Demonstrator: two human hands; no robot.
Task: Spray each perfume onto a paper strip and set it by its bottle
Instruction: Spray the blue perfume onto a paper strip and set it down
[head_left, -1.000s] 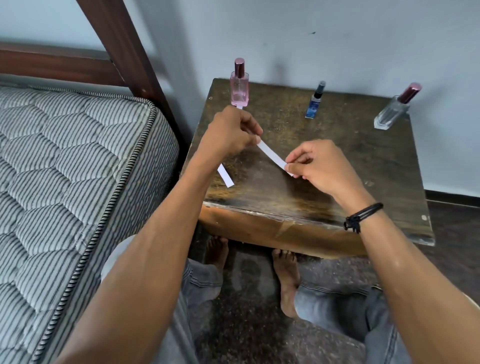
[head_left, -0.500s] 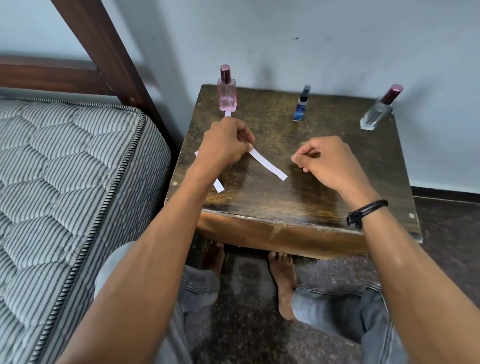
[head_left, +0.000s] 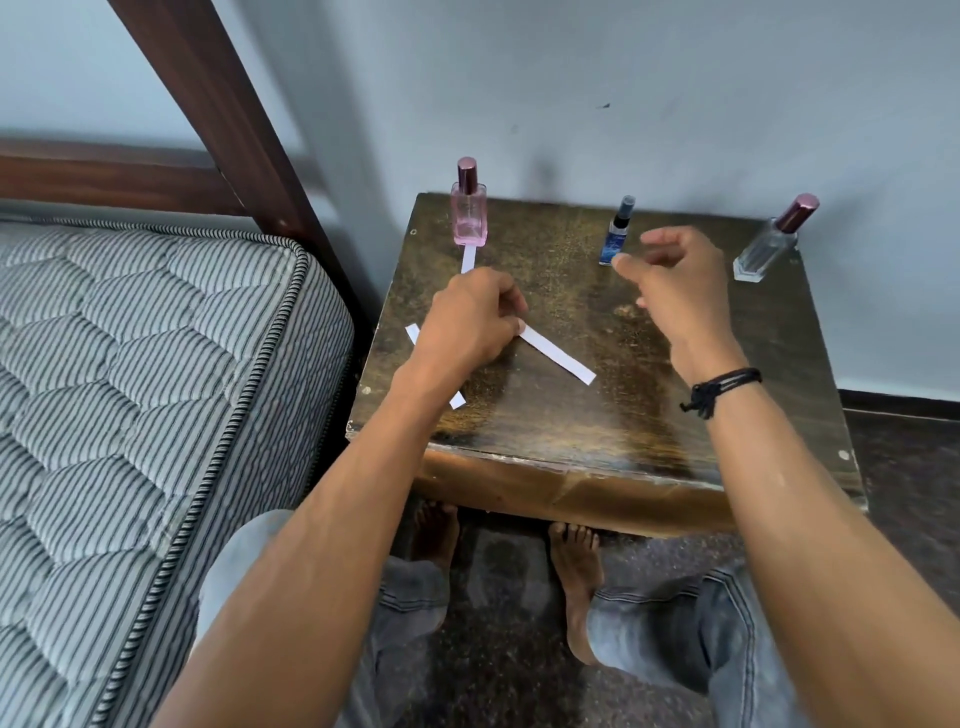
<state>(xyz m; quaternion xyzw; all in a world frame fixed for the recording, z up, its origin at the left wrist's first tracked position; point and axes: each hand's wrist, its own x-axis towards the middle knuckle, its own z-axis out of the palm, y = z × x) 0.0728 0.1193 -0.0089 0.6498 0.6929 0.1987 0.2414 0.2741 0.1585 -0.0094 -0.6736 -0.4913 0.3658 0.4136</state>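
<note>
1. Nearest the camera, 2 bare forearms reach out over grey-jeaned knees and bare feet on the dark floor; a striped mattress (head_left: 130, 389) lies to the left, its wooden bed frame (head_left: 218, 104) rising behind it.
2. The left hand (head_left: 470, 319) rests on the dark wooden surface (head_left: 597, 426); its grip is closed narrow, thumb and fingertips pinching the upper-left end of a white paper strip (head_left: 558, 358); that strip lies flat, its long axis running diagonally from the pinch down and right, its free end pointing toward the near right.
3. A second strip (head_left: 458, 399) shows at both sides of the left wrist, mostly hidden beneath it; its ends poke out near the surface's left edge.
4. The right hand (head_left: 675, 280), a black cord bracelet (head_left: 719, 389) on its wrist, hovers above the surface with fingers loosely curled and spread, holding nothing; its fingertips are just beside the small blue spray bottle (head_left: 615, 234).
5. Farther back, a third strip (head_left: 468, 258) lies in front of the pink perfume bottle (head_left: 469, 208), its long axis pointing toward the bottle; whether they touch I cannot tell.
6. At the far right stands a clear perfume bottle (head_left: 774, 241) with a maroon cap, close to the pale wall (head_left: 623, 78).
</note>
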